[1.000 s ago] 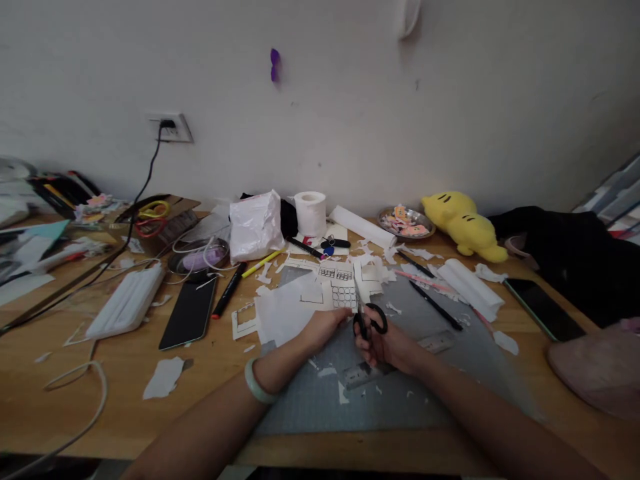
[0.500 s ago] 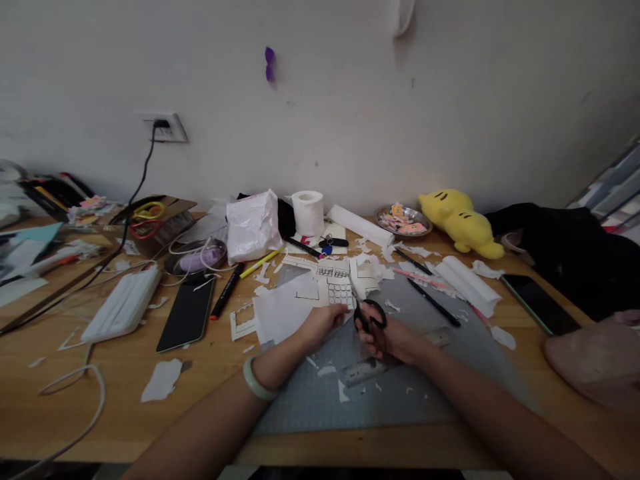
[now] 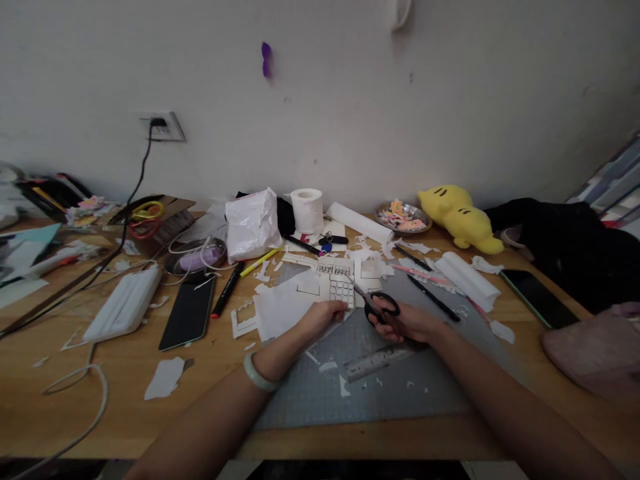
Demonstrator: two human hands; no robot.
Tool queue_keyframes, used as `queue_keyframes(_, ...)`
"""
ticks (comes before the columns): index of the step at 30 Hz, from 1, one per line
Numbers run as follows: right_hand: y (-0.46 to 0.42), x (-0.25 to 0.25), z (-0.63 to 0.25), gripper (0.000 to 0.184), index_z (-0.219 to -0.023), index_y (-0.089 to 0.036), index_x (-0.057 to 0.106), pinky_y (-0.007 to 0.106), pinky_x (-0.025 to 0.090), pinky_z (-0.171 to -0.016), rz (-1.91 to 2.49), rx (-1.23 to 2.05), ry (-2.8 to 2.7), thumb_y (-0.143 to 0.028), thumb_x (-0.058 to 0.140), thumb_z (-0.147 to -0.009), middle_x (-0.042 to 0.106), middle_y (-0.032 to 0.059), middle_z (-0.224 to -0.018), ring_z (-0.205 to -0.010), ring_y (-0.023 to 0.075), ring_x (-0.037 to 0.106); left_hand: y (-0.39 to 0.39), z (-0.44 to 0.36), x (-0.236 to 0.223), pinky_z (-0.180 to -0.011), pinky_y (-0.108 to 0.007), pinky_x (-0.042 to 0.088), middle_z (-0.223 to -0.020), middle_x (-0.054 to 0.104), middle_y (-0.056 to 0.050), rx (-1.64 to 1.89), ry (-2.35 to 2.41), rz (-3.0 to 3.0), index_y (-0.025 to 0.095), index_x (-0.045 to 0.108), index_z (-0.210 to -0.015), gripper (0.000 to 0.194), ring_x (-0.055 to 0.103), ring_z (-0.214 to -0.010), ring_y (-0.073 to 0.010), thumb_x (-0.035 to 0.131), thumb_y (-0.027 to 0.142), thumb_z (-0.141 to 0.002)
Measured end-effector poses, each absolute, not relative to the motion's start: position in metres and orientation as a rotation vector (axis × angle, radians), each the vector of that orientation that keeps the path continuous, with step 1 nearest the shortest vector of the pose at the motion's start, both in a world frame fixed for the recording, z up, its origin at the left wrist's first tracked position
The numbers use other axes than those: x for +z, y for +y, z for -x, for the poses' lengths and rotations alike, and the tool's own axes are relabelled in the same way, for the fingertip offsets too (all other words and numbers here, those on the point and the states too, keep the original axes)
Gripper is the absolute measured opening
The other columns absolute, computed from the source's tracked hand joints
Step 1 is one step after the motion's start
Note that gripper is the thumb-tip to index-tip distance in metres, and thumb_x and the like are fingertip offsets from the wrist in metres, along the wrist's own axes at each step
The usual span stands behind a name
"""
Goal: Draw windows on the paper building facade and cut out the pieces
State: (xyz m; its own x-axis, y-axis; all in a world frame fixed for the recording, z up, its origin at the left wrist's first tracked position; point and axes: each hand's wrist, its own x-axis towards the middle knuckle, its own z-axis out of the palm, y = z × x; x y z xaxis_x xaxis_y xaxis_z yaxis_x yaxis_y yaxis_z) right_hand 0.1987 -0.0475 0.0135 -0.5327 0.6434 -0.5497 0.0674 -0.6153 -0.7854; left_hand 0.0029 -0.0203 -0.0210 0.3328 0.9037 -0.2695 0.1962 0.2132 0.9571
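My left hand [image 3: 325,319] pinches the lower edge of a white sheet of paper [image 3: 285,308] with drawn lines and a grid of small circles. In my right hand [image 3: 403,321] is a pair of black-handled scissors [image 3: 373,303], its blades pointing up and left at the edge of the circle grid. Whether the blades touch the paper I cannot tell. Below the hands a ruler [image 3: 375,362] lies on a grey cutting mat [image 3: 400,403]. Behind the sheet are more cut paper pieces with black line drawings.
Left are a black phone [image 3: 187,315], a marker [image 3: 227,291] and a white pack [image 3: 121,301]. A toilet roll [image 3: 307,211], a metal dish [image 3: 403,219] and a yellow plush toy [image 3: 459,217] stand at the back. Another phone [image 3: 539,298] lies right; paper scraps are scattered around.
My right hand has moved slightly right with the scissors, which have turned so the blades show more and point up and left. My left hand stays at the paper's edge.
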Motion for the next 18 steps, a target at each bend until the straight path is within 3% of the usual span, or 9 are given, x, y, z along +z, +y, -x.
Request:
queue_keyframes(7, -0.039, 0.014, -0.213, 0.041, -0.066, -0.016, 0.048, 0.015, 0.016, -0.030, 1.276, 2.197, -1.172, -0.056, 0.054, -0.071, 0.037, -0.0087, -0.041, -0.031, 0.0029, 0.027, -0.020, -0.003, -0.018, -0.058, -0.029, 0.034, -0.046, 0.037, 0.002, 0.661, 1.032, -1.244, 0.019, 0.038, -0.043, 0.026, 0.035, -0.050, -0.0116, 0.048, 0.038, -0.058)
queue_keyframes(18, -0.042, 0.022, -0.226, 0.042, -0.059, -0.015, 0.052, 0.016, 0.013, -0.031, 1.261, 2.123, -1.308, -0.055, 0.064, -0.059, 0.037, -0.0080, -0.041, -0.034, 0.0023, 0.025, -0.026, -0.003, -0.010, -0.057, -0.029, 0.034, -0.047, 0.041, 0.001, 0.622, 1.024, -1.250, 0.019, 0.041, -0.042, 0.019, 0.037, -0.050, -0.0116, 0.051, 0.027, -0.056)
